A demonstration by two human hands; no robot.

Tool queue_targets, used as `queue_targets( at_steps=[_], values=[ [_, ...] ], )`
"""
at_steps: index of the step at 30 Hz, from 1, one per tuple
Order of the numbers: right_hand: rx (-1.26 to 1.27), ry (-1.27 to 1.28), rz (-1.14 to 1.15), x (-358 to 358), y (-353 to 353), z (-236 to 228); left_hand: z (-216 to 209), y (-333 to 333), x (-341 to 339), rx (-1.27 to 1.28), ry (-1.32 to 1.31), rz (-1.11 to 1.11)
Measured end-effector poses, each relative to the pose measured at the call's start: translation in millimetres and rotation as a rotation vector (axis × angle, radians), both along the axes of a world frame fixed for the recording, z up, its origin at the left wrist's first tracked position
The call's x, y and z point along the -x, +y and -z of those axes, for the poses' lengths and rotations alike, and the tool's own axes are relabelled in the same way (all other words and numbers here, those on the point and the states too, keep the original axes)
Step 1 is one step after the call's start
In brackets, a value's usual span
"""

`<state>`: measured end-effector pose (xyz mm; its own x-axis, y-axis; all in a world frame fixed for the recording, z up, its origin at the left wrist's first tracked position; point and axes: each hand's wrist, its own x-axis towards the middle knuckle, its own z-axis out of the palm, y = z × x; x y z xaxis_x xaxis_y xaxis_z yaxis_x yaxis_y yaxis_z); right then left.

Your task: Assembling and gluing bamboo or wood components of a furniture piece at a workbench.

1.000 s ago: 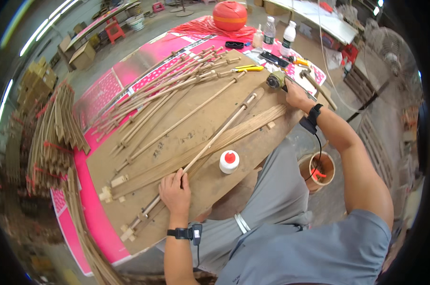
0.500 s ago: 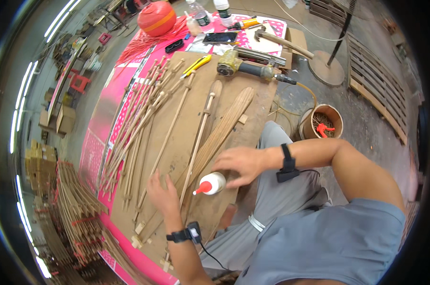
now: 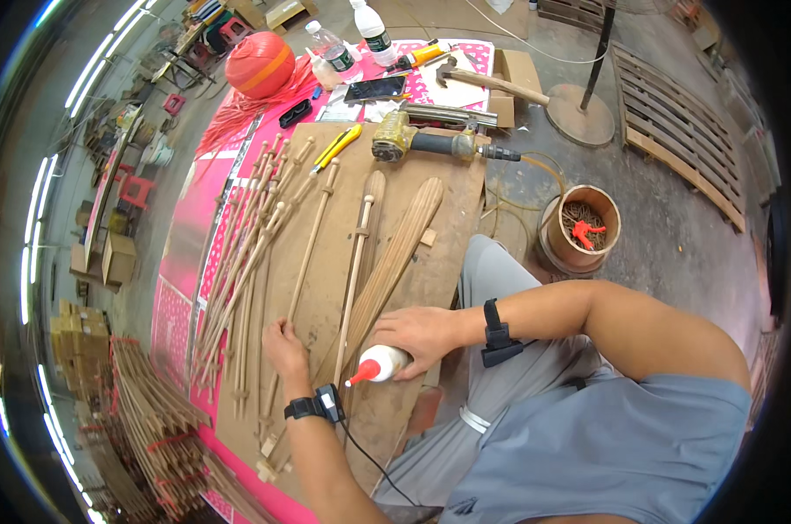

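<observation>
Sticks [image 3: 247,262] with small round knobs are lying in a messy bunch along the left edge of the worktop [image 3: 327,262] in the head view. One lone stick [image 3: 313,236] is lying just beside the bunch, and its lower part is running down to the left hand [image 3: 288,349]. The left hand is resting there with its fingers bent. I cannot tell if its grip is closed on the lone stick or only touching it. The right hand [image 3: 421,336] is reaching over the near edge of the worktop, and its grip is wrapping around a white bottle [image 3: 386,361]. The red tip [image 3: 363,374] of the white bottle is pointing to the left. Another stick [image 3: 354,275] is lying between the two hands. Flat wood strips [image 3: 404,244] are lying beside it, toward the near edge, and a small wood block [image 3: 428,237] is sitting next to them.

A yellow and black tool [image 3: 421,144] is lying by the right edge, with a hose [image 3: 544,163] hanging off its end. A yellow knife [image 3: 338,147] is lying left of the tool. Nearer the far edge, a black phone [image 3: 375,89] is lying flat, and a hammer [image 3: 500,86] is poking its handle past the right edge. A big red ball [image 3: 260,65] is sitting at the far left corner. A round bucket [image 3: 614,225] is standing past the right edge.
</observation>
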<state>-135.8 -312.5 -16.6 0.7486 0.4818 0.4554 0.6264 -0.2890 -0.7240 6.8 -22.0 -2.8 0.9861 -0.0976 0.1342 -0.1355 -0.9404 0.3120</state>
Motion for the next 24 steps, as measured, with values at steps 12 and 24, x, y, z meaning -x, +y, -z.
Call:
queue_targets(
  at_steps=[12, 24],
  values=[
    [0.02, -0.043, 0.058, 3.3, 1.2, 3.3, -55.9, -4.0, 94.8, 0.116, -0.317, 0.043],
    [0.135, -0.016, 0.057, 4.1, -0.5, -9.8, -19.1, 15.1, 133.7, 0.253, -0.322, 0.184]
  ],
)
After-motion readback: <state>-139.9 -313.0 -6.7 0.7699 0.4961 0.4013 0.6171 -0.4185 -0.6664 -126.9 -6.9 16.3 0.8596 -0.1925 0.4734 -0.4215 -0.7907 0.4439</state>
